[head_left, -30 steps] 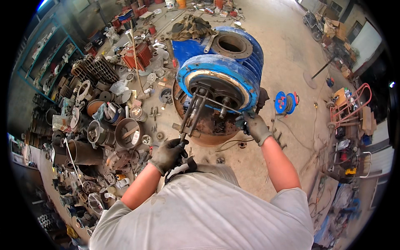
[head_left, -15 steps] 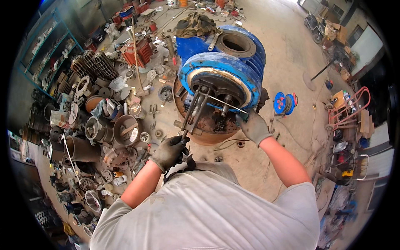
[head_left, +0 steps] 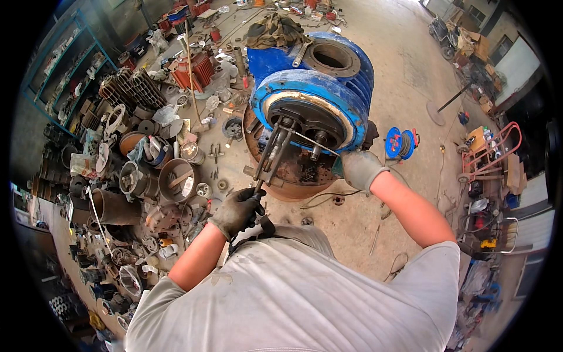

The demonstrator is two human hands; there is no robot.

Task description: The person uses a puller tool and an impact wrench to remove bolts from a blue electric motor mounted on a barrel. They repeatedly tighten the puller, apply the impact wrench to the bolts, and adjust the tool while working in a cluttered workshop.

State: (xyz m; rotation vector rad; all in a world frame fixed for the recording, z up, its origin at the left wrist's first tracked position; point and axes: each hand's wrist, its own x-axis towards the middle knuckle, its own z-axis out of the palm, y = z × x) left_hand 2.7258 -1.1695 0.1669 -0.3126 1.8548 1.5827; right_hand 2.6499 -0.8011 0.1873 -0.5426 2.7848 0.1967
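Observation:
A blue cast machine housing with a round open end faces me, standing on a rusty round base. Fixed at its left inner shaft is a steel gear puller, its legs slanting down toward me. My left hand, in a dark grey glove, is closed round the puller's near screw end. Across from the puller runs a thin metal rod; my gloved right hand is closed on its right end, fingers partly hidden. A second shaft end sticks out behind the rod.
A wrench and a crumpled cloth lie on the housing. Metal parts, rings and drums crowd the floor at left. To the right are a blue cable reel and a red hand truck. A cable lies near the base.
My right hand has swung slightly right and up with the rod's end, and its elbow has moved outward. My left hand keeps its hold on the puller, nearly unmoved.

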